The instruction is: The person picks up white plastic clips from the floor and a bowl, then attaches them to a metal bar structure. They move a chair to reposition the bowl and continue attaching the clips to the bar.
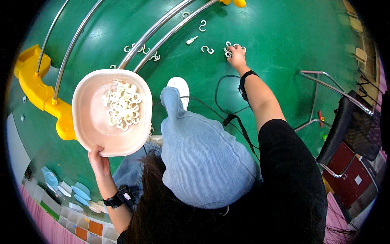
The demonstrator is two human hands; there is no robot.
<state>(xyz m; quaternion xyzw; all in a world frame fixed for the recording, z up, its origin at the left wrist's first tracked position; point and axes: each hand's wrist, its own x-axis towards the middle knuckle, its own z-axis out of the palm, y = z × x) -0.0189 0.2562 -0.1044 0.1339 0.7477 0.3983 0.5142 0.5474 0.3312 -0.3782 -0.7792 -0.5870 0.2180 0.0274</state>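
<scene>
My left hand [98, 160] grips the near rim of a pale pink plastic basin [87, 118]. Inside the basin lies a heap of white S-shaped hooks [122, 106]. Out ahead on the right, my right hand [237, 57] reaches down to the green floor, its fingers bent around a small cluster of white hooks [228, 49]. How many of these it grips is hidden by the fingers. Loose on the floor nearby are an S-hook [207, 49], another S-hook [202, 26] and a small white clip-like piece [191, 40]. More hooks [155, 56] lie beside the metal bars.
Curved metal bars [156, 30] with a yellow plastic base [44, 93] arch across the left. A black cable [217, 91] trails over the floor near my right arm. A black chair with a metal frame [345, 126] stands at right. Blue plastic containers [81, 191] sit at lower left.
</scene>
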